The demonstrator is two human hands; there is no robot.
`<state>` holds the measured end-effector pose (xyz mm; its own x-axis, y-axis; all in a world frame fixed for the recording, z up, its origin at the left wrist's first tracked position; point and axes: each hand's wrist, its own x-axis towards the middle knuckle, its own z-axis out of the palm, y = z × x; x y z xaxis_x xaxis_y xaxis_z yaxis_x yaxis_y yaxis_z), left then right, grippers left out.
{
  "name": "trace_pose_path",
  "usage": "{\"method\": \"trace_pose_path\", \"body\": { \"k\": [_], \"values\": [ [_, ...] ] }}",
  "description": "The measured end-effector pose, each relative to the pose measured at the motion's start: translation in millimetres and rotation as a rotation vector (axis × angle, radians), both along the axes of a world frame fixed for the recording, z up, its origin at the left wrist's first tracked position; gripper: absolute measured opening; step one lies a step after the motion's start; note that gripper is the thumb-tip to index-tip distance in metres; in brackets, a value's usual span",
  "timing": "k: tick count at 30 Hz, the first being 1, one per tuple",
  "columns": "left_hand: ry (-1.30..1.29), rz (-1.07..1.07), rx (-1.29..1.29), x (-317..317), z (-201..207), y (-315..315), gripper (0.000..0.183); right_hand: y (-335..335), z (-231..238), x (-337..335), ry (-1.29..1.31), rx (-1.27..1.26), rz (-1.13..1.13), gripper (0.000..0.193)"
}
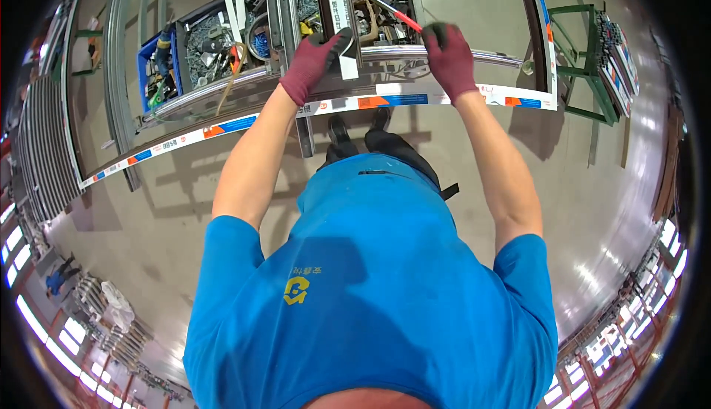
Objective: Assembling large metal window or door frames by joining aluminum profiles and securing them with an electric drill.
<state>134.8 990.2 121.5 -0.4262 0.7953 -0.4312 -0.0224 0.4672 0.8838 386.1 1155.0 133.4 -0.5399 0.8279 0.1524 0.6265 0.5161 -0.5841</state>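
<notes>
My left hand (315,64), in a maroon glove with dark fingertips, grips an upright dark metal profile (326,9) faced with a strip of white printed film. Its thumb lies across the film near the profile's lower end. My right hand (448,57), gloved alike, is closed on the near end of a red-handled tool (407,20). The tool has a bright metal shaft and another red part at its far end, which points up and left toward the profile; its exact kind is unclear. Both hands are above the near side of a large dark frame (396,101) edged with printed film.
Behind the frame's near bar stand trays of loose screws (211,46) and metal fittings (389,12). A blue bin (141,75) holds a power tool (164,50). Green stands (585,75) are at the right, stacked profiles (44,142) at the left. Another person (55,281) is far off.
</notes>
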Motion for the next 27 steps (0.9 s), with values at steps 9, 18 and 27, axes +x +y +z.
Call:
{"method": "trace_pose_path", "body": {
  "k": [9, 18, 27],
  "values": [
    [-0.191, -0.183, -0.085, 24.0, -79.3, -2.3, 0.036, -6.0, -50.8, 77.0, -0.338, 0.022, -0.103, 0.030],
    [0.149, -0.207, -0.151, 35.7, -109.2, -23.0, 0.055, -2.3, -43.3, 81.8, -0.134, -0.033, -0.055, 0.024],
    [-0.327, -0.085, -0.178, 35.3, -59.0, -6.7, 0.078, -9.7, -34.6, 69.4, -0.082, 0.036, -0.049, 0.020]
  ]
}}
